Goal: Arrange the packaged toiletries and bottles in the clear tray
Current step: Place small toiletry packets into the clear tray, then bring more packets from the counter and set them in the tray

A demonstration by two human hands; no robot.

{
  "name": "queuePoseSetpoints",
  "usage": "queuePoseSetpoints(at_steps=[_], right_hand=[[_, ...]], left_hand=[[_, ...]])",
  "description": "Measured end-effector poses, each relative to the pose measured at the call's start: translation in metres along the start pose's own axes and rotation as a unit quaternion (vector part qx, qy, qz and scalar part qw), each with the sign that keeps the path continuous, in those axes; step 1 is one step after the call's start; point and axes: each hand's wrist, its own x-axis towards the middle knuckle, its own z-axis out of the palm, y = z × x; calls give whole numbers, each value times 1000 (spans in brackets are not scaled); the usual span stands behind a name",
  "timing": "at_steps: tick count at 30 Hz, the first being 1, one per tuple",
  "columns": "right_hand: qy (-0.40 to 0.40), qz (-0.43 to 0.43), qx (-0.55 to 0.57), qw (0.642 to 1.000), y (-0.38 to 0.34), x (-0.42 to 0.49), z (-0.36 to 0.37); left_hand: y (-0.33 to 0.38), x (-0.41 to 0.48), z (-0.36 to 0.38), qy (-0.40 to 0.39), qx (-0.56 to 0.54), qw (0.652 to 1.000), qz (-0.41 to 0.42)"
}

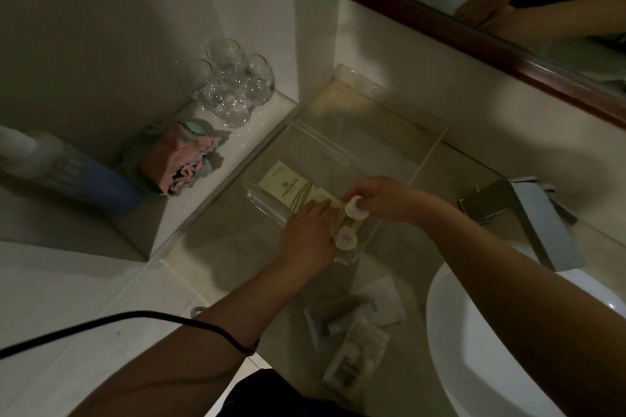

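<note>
A clear tray [369, 118] lies on the counter against the wall. Cream packaged toiletries [288, 188] lie flat in its near end. My left hand [306, 234] rests on those packets, fingers flat, next to a small bottle with a white round cap [345, 238] standing in the tray. My right hand [382, 198] grips a second small bottle by its white cap [355, 206], just above the tray's near end. More sachets and a small tube [352, 328] lie loose on the counter in front of the tray.
A white basin [508, 349] and a chrome tap [528, 213] are at the right. Several glasses [233, 88], folded cloths [179, 162] and a blue-and-white bottle [67, 173] stand on the left ledge. A framed mirror [491, 3] hangs above. A black cable [118, 322] crosses my left arm.
</note>
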Motion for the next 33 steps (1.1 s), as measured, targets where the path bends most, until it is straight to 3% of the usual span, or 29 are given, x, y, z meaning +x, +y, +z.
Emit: queuePoseSetpoints(at_steps=[10, 16, 22, 28, 30, 33], right_hand=[[-22, -27, -202, 979, 2, 13, 4], [-8, -27, -234, 972, 6, 16, 6], [64, -32, -236, 969, 13, 9, 18], [209, -60, -133, 967, 7, -38, 40], [194, -92, -133, 968, 2, -66, 52], [91, -105, -191, 972, 1, -102, 80]], left_hand=[[-1, -1, 0, 6, 16, 1000, 11], [0, -1, 1, 7, 12, 1000, 10], [-1, -3, 0, 21, -3, 1000, 20], [1, -29, 2, 130, -91, 987, 13], [0, -44, 5, 130, -118, 984, 4], [2, -66, 11, 91, -144, 985, -19]])
